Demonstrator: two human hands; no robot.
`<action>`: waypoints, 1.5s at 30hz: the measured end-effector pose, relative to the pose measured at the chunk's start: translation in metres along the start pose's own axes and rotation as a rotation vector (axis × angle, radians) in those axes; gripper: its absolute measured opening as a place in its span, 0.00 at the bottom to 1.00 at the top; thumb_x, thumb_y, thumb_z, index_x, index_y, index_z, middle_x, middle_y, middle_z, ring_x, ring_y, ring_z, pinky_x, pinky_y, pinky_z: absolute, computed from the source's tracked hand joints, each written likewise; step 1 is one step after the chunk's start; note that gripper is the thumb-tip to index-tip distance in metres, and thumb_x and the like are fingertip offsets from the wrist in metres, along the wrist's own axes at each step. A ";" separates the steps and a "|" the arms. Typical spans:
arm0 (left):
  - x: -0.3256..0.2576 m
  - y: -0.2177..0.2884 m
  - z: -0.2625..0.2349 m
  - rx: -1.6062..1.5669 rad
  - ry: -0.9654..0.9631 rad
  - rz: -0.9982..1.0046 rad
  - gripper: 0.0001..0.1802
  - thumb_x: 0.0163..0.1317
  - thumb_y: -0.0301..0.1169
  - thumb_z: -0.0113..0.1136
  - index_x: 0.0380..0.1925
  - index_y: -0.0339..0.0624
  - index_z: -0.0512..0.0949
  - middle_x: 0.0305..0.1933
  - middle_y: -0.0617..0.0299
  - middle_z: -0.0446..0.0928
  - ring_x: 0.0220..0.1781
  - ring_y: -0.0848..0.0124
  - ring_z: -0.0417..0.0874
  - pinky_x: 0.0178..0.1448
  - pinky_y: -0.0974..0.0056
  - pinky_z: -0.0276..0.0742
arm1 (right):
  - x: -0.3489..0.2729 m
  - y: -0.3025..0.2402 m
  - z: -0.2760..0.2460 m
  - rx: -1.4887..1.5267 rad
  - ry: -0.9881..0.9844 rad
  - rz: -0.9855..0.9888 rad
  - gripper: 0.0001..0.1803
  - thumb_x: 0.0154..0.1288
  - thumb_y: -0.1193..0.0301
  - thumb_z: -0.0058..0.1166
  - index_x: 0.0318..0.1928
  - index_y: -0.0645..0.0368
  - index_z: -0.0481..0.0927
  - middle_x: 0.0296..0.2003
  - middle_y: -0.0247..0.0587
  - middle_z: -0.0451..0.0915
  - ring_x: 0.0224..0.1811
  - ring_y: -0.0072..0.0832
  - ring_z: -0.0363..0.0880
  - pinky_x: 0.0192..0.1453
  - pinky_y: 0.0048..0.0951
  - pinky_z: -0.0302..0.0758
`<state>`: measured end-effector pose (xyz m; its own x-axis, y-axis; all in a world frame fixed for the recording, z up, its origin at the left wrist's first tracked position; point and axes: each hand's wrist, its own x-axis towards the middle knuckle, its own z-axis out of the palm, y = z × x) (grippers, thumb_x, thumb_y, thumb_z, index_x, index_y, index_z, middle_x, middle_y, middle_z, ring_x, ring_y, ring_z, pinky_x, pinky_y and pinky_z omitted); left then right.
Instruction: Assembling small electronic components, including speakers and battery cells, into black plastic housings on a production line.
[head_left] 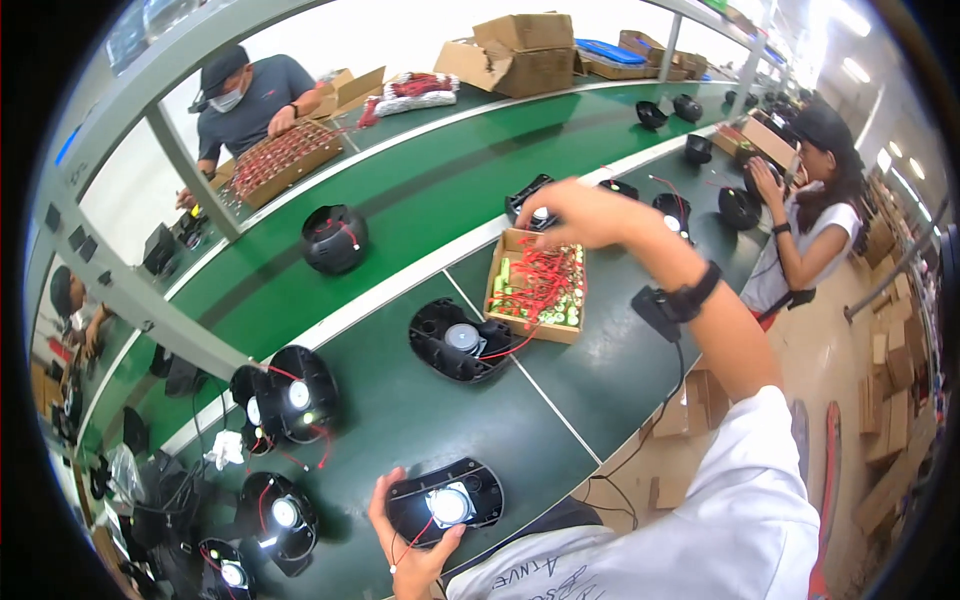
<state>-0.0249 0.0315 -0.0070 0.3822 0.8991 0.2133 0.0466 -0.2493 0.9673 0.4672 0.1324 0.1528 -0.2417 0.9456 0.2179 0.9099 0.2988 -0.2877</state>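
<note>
In my left hand (405, 550), near the front edge of the bench, is a black speaker housing (478, 485) with a round, bright speaker in its middle. My fingers and thumb grip its sides, and a thin red wire hangs from it. My right hand (585, 215) is stretched out over the far end of a cardboard box (550, 331), fingers bent downward and apart; I see nothing between them. Green battery cells (503, 275) with tangled red wires (545, 270) fill that box. Left of it, another black housing (435, 335) lies with its speaker facing up and a red wire trailing out.
More speaker housings (298, 390) stand on the left of the bench (540, 440). A round black shell (335, 240) rests on the green conveyor (420, 195) beyond. Across it, a masked co-worker (255, 100) handles a box of red-wired parts; another person (815, 190) works at right.
</note>
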 end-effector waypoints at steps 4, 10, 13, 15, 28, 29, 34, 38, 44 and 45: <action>0.003 0.028 0.010 -0.025 0.055 0.036 0.50 0.58 0.26 0.78 0.78 0.35 0.60 0.74 0.48 0.73 0.73 0.54 0.77 0.79 0.55 0.71 | -0.093 -0.026 -0.058 0.031 0.210 0.566 0.10 0.64 0.71 0.68 0.43 0.64 0.89 0.32 0.49 0.90 0.36 0.41 0.92 0.46 0.36 0.86; 0.000 0.022 0.009 -0.108 -0.009 -0.083 0.63 0.48 0.26 0.84 0.81 0.34 0.53 0.81 0.49 0.64 0.78 0.54 0.71 0.84 0.53 0.66 | -0.235 0.033 0.034 -0.185 0.491 0.798 0.12 0.59 0.78 0.62 0.43 0.60 0.92 0.33 0.52 0.89 0.35 0.44 0.91 0.43 0.38 0.84; 0.000 0.027 0.001 0.045 -0.049 -0.033 0.63 0.48 0.26 0.83 0.81 0.34 0.53 0.81 0.49 0.64 0.77 0.55 0.71 0.83 0.53 0.65 | -0.230 0.051 0.075 -0.134 0.392 0.846 0.19 0.63 0.76 0.64 0.55 0.53 0.89 0.38 0.53 0.87 0.45 0.52 0.87 0.52 0.48 0.82; -0.002 0.026 0.000 0.019 -0.049 -0.048 0.63 0.48 0.26 0.83 0.81 0.34 0.53 0.81 0.49 0.64 0.77 0.55 0.71 0.83 0.53 0.65 | -0.231 0.054 0.087 -0.188 0.398 0.931 0.18 0.65 0.74 0.65 0.56 0.52 0.88 0.42 0.53 0.85 0.49 0.53 0.85 0.55 0.49 0.81; 0.001 -0.001 0.003 -0.015 -0.036 -0.022 0.67 0.43 0.28 0.87 0.80 0.40 0.50 0.79 0.43 0.63 0.79 0.51 0.68 0.82 0.49 0.67 | -0.157 -0.200 0.092 0.655 0.357 0.549 0.11 0.71 0.83 0.62 0.52 0.66 0.86 0.47 0.44 0.85 0.44 0.27 0.89 0.48 0.27 0.85; -0.002 -0.002 0.001 -0.015 -0.029 -0.030 0.67 0.43 0.28 0.87 0.80 0.40 0.50 0.79 0.43 0.63 0.79 0.51 0.68 0.82 0.49 0.67 | -0.148 -0.212 0.102 0.757 0.373 0.460 0.12 0.69 0.85 0.63 0.52 0.66 0.86 0.48 0.46 0.86 0.45 0.29 0.90 0.51 0.28 0.87; 0.012 0.008 -0.015 -0.142 -0.064 -0.131 0.70 0.42 0.30 0.90 0.80 0.42 0.50 0.83 0.42 0.57 0.83 0.49 0.64 0.84 0.47 0.63 | -0.112 -0.236 0.115 1.315 0.210 0.276 0.14 0.72 0.86 0.58 0.55 0.72 0.85 0.62 0.59 0.80 0.56 0.44 0.90 0.61 0.37 0.90; -0.011 0.029 -0.024 -0.258 0.091 -0.234 0.79 0.43 0.46 0.92 0.84 0.40 0.41 0.87 0.40 0.50 0.88 0.45 0.55 0.86 0.42 0.56 | -0.097 -0.242 0.115 1.499 0.009 0.283 0.18 0.77 0.88 0.45 0.61 0.78 0.81 0.66 0.64 0.77 0.63 0.49 0.86 0.68 0.43 0.87; -0.040 0.024 0.003 0.110 0.046 -0.082 0.78 0.43 0.41 0.92 0.84 0.37 0.42 0.86 0.39 0.48 0.86 0.43 0.58 0.87 0.45 0.57 | -0.084 -0.260 0.146 1.495 0.129 0.239 0.14 0.70 0.89 0.61 0.55 0.74 0.84 0.56 0.62 0.85 0.56 0.47 0.91 0.61 0.40 0.90; -0.037 0.019 0.004 0.171 0.090 -0.056 0.74 0.46 0.36 0.90 0.83 0.36 0.43 0.85 0.39 0.50 0.86 0.44 0.59 0.87 0.46 0.58 | -0.082 -0.267 0.147 1.476 0.174 0.330 0.12 0.68 0.87 0.66 0.51 0.71 0.85 0.52 0.60 0.89 0.53 0.44 0.92 0.59 0.38 0.90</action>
<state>-0.0348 -0.0079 0.0031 0.2912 0.9399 0.1782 0.2247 -0.2483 0.9423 0.1949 -0.0060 0.0748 0.0361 0.9988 0.0327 -0.2527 0.0408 -0.9667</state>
